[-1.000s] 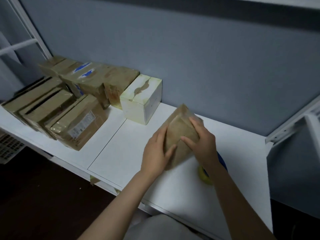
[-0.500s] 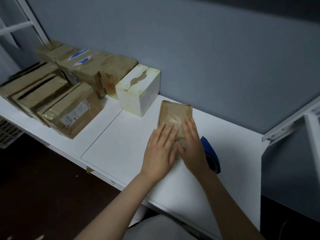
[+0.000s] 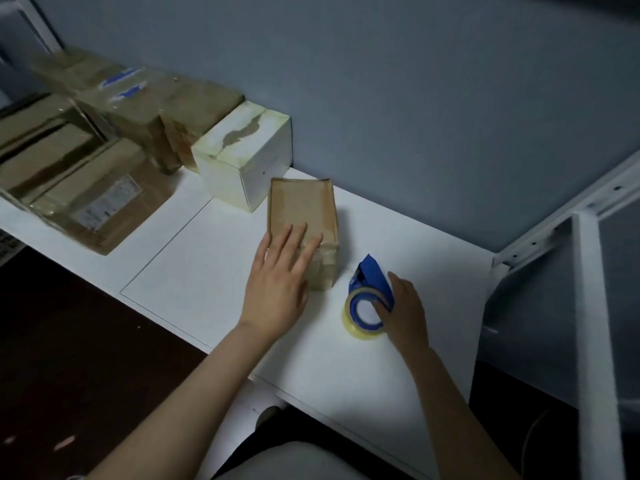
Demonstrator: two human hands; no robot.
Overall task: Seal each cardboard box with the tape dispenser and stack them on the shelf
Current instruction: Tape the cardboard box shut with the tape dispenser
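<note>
Having laid the box [image 3: 301, 206] flat under my released left hand [image 3: 280, 282], I have moved my right hand [image 3: 405, 310] to 4 o'clock, grasping the tape dispenser [image 3: 367, 292] to begin sealing.

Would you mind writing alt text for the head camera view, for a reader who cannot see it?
A person's left hand rests flat on a brown cardboard box on a white shelf, while the right hand grips a blue tape dispenser beside it. More boxes stand along the grey wall.

Boxes [image 3: 52, 157] at left blurred & cut by frame edge; label [image 3: 107, 205] txt unreadable.
</note>
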